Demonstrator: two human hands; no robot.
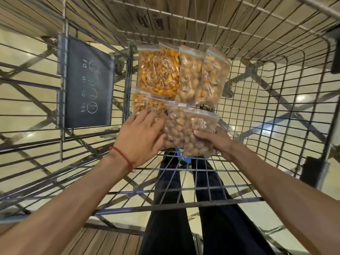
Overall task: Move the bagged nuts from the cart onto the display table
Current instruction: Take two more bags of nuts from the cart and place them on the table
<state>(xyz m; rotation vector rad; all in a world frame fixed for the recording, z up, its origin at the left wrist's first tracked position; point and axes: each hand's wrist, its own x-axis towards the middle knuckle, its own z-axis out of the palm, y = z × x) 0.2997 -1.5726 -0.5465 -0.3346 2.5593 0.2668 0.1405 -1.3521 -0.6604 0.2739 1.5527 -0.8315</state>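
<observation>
Bagged nuts in a wire cart [257, 107], seen from above the person's shoulders. All the bags lie on the mesh floor of the basket, grouped towards its middle and touching one another in two rows. The far row of bags [184, 74] holds four clear zip pouches side by side: two filled with orange pieces on the left, two with paler brown nuts on the right, their sealed tops pointing away from the person. The near row repeats the pattern. The near-left orange bag [141, 103] is partly covered by the left hand [139, 138], which lies palm down on it with fingers fairly straight and spread, grasping nothing, the thumb resting against the middle brown bag [174, 126]. The right hand [219, 142] grips the near-right brown bag [200, 126] at its lower right edge, thumb on top and fingers tucked beneath the plastic; whether this bag is lifted clear of the mesh cannot be told. A red thread [123, 155] circles the left wrist. A dark panel [88, 83] with faint printed symbols hangs against the wire wall to the left of the bags. Through the mesh, below the basket, appear the person's dark trouser legs [169, 199] and a pale glossy floor [303, 126]. Wooden planks [103, 242] show at the lower edge, near the person's feet, and similar slats lie beyond the cart's far wall
</observation>
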